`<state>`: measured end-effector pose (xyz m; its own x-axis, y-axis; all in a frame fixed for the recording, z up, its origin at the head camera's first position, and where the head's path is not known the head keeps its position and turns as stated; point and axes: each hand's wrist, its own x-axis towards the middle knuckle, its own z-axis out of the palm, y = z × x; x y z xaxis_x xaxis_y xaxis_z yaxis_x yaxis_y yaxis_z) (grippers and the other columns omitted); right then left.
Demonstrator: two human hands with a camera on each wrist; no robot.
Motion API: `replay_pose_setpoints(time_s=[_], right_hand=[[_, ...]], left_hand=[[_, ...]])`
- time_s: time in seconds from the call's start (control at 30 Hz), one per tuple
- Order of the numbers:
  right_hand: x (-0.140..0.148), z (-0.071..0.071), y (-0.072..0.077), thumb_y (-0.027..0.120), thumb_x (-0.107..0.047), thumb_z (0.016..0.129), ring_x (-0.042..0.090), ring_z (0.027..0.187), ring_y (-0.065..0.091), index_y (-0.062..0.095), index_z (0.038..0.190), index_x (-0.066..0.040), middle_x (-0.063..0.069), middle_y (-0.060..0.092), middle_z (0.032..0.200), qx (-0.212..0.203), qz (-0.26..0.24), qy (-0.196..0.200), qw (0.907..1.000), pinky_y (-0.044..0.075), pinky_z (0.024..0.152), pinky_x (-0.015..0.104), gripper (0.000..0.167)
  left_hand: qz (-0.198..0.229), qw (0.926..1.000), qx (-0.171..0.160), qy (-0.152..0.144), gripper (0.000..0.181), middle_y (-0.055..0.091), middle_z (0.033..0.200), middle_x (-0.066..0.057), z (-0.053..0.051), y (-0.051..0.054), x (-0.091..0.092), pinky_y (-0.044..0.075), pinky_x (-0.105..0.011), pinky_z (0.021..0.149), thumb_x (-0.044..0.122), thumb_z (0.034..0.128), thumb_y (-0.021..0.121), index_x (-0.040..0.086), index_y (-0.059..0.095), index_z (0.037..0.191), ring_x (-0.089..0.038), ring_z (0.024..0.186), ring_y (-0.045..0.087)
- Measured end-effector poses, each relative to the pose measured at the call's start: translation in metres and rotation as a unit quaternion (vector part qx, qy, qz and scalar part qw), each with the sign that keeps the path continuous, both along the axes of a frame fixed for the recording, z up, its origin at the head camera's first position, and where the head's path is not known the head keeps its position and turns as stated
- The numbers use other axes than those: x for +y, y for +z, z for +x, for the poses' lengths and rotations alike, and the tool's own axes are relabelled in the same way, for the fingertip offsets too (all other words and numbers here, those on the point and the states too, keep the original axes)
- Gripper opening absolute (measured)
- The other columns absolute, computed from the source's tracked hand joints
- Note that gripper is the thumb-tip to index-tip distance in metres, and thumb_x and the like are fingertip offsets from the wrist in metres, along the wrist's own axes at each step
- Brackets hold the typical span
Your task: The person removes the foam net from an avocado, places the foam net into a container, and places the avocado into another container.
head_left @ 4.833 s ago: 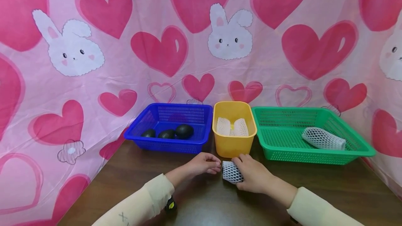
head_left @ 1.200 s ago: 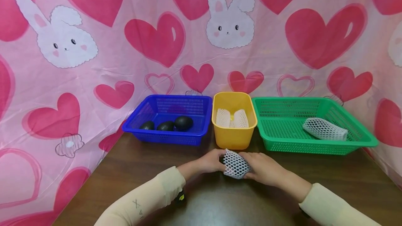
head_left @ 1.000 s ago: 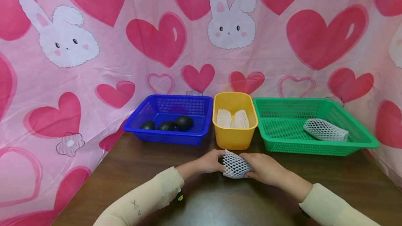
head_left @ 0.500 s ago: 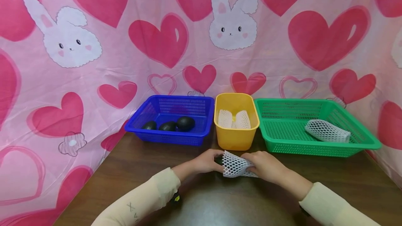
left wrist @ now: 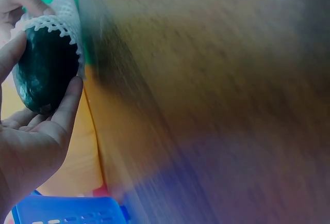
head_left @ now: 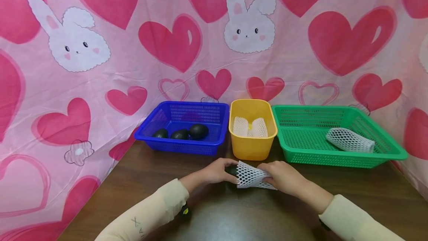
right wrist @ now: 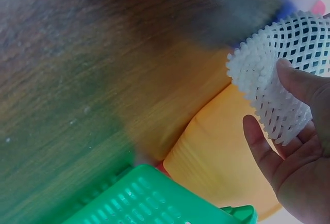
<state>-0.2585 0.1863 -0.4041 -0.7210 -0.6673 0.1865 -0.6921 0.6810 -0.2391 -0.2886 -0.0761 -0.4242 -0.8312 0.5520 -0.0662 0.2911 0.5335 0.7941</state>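
Note:
A dark avocado (head_left: 231, 170) lies partly inside a white foam net sleeve (head_left: 251, 176) in front of the yellow bin. My left hand (head_left: 215, 172) holds the bare end of the avocado between thumb and fingers, as the left wrist view shows with the avocado (left wrist: 45, 74) poking out of the net's mouth. Opposite it, my right hand (head_left: 284, 177) pinches the net, whose loose tail sticks out under the fingers. In the right wrist view, the thumb of the right hand (right wrist: 309, 157) presses on the net (right wrist: 263, 72). The covered end of the avocado is mostly hidden.
A blue basket (head_left: 177, 146) with several dark avocados stands at the back left. Beside it, a yellow bin (head_left: 252, 148) contains white foam nets (head_left: 258, 127). At the right, a green basket (head_left: 334, 160) holds one net-covered item (head_left: 349, 140). All stand on a brown wooden table (head_left: 234, 215).
My left hand, earlier apart from the net, has come to hold the avocado's end. The right hand has shifted its grip along the net, and a tail of net now extends to the right.

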Motion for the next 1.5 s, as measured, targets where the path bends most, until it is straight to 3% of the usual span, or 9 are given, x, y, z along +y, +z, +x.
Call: replay_pose_setpoints(time_s=[0.33, 0.9, 1.2, 1.5], right_hand=[[0.002, 0.002, 0.003, 0.082, -0.014, 0.078, 0.009, 0.075, 0.061, 0.07, 0.105, -0.012, -0.005, 0.069, 0.092, 0.007, 0.015, -0.015, 0.9997, 0.055, 0.073, 0.036, 0.03], [0.015, 0.003, 0.008, 0.081, -0.012, 0.078, 0.011, 0.076, 0.063, 0.07, 0.103, -0.012, -0.005, 0.069, 0.09, 0.05, 0.011, -0.029, 0.9983, 0.054, 0.069, 0.036, 0.028], [0.022, 0.005, 0.018, 0.083, -0.014, 0.076, 0.012, 0.075, 0.062, 0.071, 0.102, -0.01, -0.002, 0.07, 0.09, 0.051, 0.011, -0.058, 0.997, 0.055, 0.07, 0.036, 0.029], [0.028, 0.011, 0.036, 0.082, -0.013, 0.077, 0.008, 0.071, 0.058, 0.071, 0.097, -0.012, -0.007, 0.068, 0.085, 0.062, -0.028, -0.06, 0.9959, 0.053, 0.064, 0.032, 0.023]], left_hand=[[0.003, 1.0, -0.002, 0.007, 0.059, 0.064, 0.121, -0.006, 0.001, 0.001, -0.002, 0.041, -0.038, 0.099, 0.021, 0.0752, 0.084, 0.005, 0.062, 0.127, -0.019, 0.109, 0.056], [0.027, 0.9995, -0.005, 0.013, 0.052, 0.066, 0.113, -0.002, 0.002, 0.007, -0.016, 0.046, -0.033, 0.087, 0.018, 0.0757, 0.084, 0.008, 0.064, 0.123, -0.016, 0.099, 0.058], [0.025, 0.9995, 0.003, 0.017, 0.053, 0.066, 0.113, -0.003, 0.002, 0.01, -0.02, 0.046, -0.035, 0.088, 0.02, 0.076, 0.084, 0.008, 0.064, 0.124, -0.017, 0.098, 0.058], [0.027, 0.9995, -0.004, 0.016, 0.053, 0.066, 0.114, -0.004, 0.003, 0.012, -0.025, 0.046, -0.037, 0.088, 0.02, 0.0768, 0.083, 0.007, 0.063, 0.124, -0.018, 0.098, 0.058]])
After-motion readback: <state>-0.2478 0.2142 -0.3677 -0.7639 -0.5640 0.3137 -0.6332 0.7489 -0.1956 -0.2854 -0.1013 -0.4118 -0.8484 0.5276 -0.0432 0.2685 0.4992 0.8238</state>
